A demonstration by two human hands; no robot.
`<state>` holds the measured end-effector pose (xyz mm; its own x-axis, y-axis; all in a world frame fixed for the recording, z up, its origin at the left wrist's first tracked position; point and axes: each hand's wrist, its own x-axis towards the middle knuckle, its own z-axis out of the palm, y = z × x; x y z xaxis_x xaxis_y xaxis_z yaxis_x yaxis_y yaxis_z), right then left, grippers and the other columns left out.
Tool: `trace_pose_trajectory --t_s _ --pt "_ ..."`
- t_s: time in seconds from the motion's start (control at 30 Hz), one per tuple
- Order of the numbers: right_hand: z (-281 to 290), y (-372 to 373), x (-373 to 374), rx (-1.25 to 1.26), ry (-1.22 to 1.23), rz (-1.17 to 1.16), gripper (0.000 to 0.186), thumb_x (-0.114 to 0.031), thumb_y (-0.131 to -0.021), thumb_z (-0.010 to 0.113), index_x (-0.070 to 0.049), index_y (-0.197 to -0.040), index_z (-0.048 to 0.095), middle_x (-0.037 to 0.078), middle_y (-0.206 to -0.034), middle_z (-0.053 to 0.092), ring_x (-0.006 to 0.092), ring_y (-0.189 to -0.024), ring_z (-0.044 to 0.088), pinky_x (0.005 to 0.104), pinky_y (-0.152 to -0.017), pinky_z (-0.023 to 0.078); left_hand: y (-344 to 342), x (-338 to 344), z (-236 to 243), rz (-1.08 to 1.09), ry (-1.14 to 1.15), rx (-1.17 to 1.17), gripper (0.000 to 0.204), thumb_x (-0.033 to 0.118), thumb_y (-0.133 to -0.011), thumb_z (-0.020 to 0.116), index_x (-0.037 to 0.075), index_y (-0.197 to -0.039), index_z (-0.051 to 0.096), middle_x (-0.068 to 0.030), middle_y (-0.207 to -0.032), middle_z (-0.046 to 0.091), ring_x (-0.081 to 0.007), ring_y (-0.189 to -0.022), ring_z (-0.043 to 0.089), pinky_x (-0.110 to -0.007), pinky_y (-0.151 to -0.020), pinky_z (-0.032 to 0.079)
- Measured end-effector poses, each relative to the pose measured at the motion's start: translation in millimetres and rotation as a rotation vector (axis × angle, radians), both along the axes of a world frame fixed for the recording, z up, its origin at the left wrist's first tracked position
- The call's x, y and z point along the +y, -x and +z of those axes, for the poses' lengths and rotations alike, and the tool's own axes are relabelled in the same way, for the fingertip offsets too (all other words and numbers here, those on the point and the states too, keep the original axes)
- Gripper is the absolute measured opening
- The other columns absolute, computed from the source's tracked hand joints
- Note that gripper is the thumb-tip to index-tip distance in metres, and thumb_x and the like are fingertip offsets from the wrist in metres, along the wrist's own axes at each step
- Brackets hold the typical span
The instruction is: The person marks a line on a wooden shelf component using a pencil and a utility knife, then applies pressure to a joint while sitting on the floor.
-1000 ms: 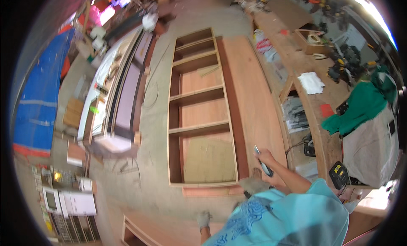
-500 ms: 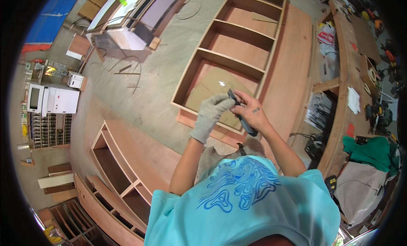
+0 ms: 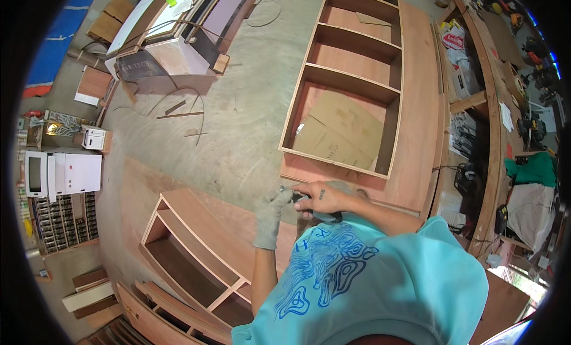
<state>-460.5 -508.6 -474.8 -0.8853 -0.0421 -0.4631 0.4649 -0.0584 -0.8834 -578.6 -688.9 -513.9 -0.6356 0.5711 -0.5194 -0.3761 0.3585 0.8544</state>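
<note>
- Head view: the left hand (image 3: 272,209), in a grey work glove, is curled with its fingertips pinching the front end of a small dark tool (image 3: 296,197).
- The bare right hand (image 3: 321,200) is closed around the same tool, fingers wrapped over its body; the two hands meet in front of the person's chest, above the concrete floor (image 3: 238,137).
- The tool sits between both hands, just below the near edge of a long wooden bookcase (image 3: 410,137) lying on its back on the floor.
- A flattened cardboard sheet (image 3: 342,131) lies in the bookcase's nearest compartment.
- A second, smaller shelf unit (image 3: 190,250) lies on the floor to the person's left, near the gloved forearm.
- A turquoise shirt (image 3: 369,279) with a blue line pattern fills the lower middle.
- A long table (image 3: 493,131) runs along the right, carrying power tools and a green cloth (image 3: 532,169).
- At far left stands a white appliance (image 3: 62,172).
</note>
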Motion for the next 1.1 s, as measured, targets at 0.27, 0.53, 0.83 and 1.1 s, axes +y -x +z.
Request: trace_pose_trajectory --t_s 0.27,0.53,0.83,1.1 --pt "0.8 67.9 -1.9 -0.146 -0.015 -0.209 0.038 -0.013 -0.101 0.065 -0.002 -0.137 0.062 0.005 -0.083 0.069 0.0097 -0.063 0.059 0.0281 -0.06 0.051 191.7 -27.2 -22.2 0.395 -0.112 0.341 0.031 0.021 -0.096 0.068 -0.004 -0.114 0.072 -0.0155 -0.109 0.074 -0.0255 -0.101 0.069 -0.038 -0.097 0.053" --pt "-56.4 239.4 1.8 -0.093 0.318 -0.482 0.023 -0.008 -0.101 0.059 0.003 -0.121 0.061 0.006 -0.086 0.066 0.0111 -0.07 0.062 0.0291 -0.059 0.052 337.1 -189.9 -194.4 -0.136 0.467 0.517 0.045 0.026 -0.097 0.06 -0.001 -0.133 0.066 -0.0251 -0.128 0.069 -0.0395 -0.121 0.063 -0.045 -0.104 0.049" --pt "-40.1 420.7 66.1 0.076 0.621 -0.638 0.025 -0.011 -0.103 0.06 0.003 -0.124 0.056 0.009 -0.09 0.065 0.0168 -0.072 0.069 0.0323 -0.06 0.059 495.9 -185.2 -253.1 -0.527 0.878 0.123 0.044 0.03 -0.1 0.057 0.0 -0.13 0.068 -0.0232 -0.126 0.07 -0.0371 -0.116 0.065 -0.045 -0.1 0.05" --pt "-65.8 590.9 134.8 0.122 0.182 -0.492 0.034 -0.011 -0.101 0.06 -0.004 -0.134 0.058 0.002 -0.082 0.063 0.0096 -0.069 0.058 0.0276 -0.063 0.05 721.5 -40.2 -263.3 -0.333 0.751 0.133 0.045 0.035 -0.101 0.056 -0.001 -0.126 0.069 -0.0243 -0.125 0.07 -0.0377 -0.116 0.065 -0.047 -0.098 0.049"
